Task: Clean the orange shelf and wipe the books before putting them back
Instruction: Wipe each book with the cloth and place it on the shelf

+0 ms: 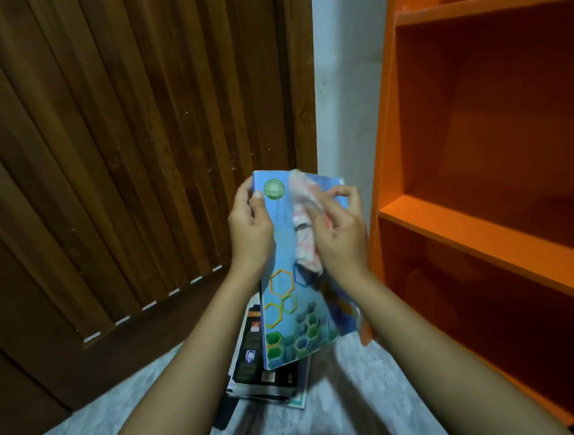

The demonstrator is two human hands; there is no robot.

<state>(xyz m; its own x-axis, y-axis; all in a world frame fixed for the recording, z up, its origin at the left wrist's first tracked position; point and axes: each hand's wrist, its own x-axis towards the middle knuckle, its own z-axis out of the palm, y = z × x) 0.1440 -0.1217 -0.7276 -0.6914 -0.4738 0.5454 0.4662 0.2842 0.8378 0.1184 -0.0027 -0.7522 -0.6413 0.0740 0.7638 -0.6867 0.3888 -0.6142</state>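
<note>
A brown slatted wooden door point(118, 144) fills the left half of the view. An orange shelf point(485, 229) stands on the right, its open compartments facing the viewer. A narrow strip of white wall point(344, 92) shows between the door and the shelf. The floor point(106, 430) below is pale grey.

A stack point(256, 374) of dark-covered books lies on the floor near the foot of the shelf, between the two forearms.

Above the stack, both hands hold up a blue book point(285, 303), nearly upright, with its front cover facing the viewer. The cover has a round green emblem near the top and hexagon shapes lower down.

The left hand point(249, 230) grips the book's upper left edge. Its thumb point(258, 202) lies on the cover just beside the emblem, and its fingers curl round behind.

The right hand point(340, 233) is at the book's upper right. Its fingers point(342, 192) curl round a crumpled white and pink cloth point(305, 229). The cloth is blurred. It is pressed against the middle of the cover, between the two hands.
</note>
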